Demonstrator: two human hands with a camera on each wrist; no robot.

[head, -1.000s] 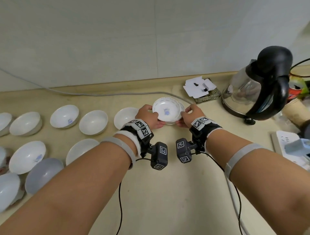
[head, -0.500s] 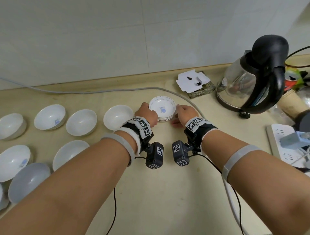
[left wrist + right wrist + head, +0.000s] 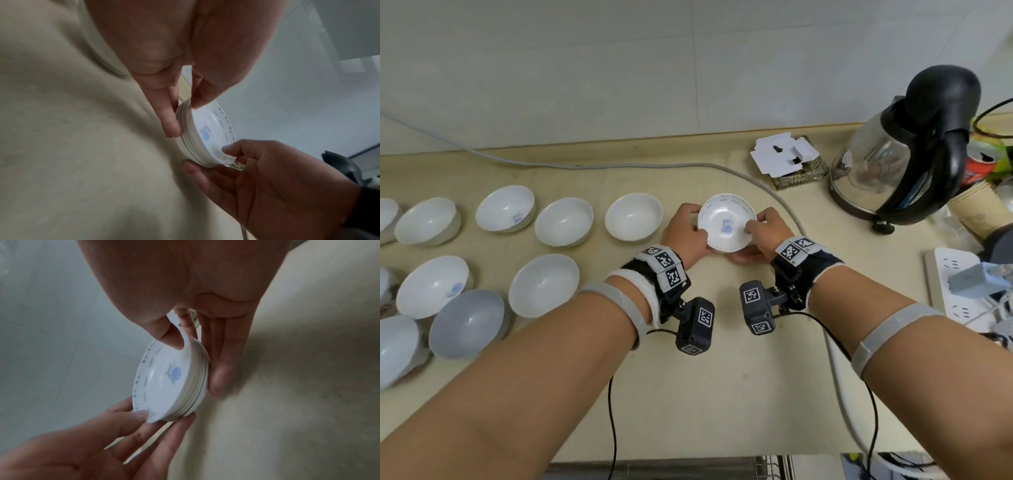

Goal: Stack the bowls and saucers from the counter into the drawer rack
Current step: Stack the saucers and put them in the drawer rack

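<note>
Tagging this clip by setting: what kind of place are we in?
Most likely a home kitchen. A beige counter runs along a tiled wall, with an electric kettle and rows of white bowls on it. Both hands hold a stack of saucers.

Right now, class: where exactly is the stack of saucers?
In the head view the stack of saucers sits mid-counter, held between the left hand and right hand, just right of the nearest white bowl and left of the kettle.
</note>
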